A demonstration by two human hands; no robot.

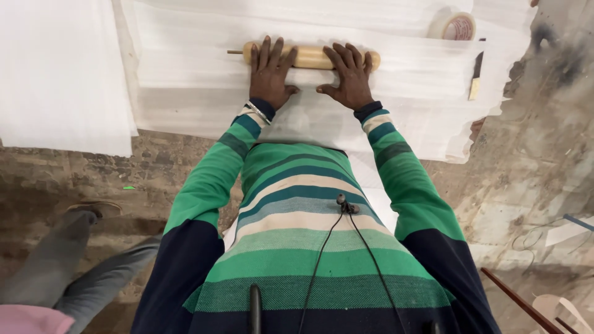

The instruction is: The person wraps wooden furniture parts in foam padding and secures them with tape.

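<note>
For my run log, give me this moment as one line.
left hand: flat on wooden roller | right hand: flat on roller | under: white foam sheet | nearby: tape roll

Both hands lie flat on the wooden roller [309, 57], the left hand [270, 74] and right hand [350, 77] apart, with a bare stretch of roller between them. Beyond it the white foam sheet [185, 86] runs open to the far edge. At far right a tape roll [455, 26] and a knife [476, 77] block the way. To the left, another person's grey-trousered legs [74, 266] crowd the floor [526, 167].
</note>
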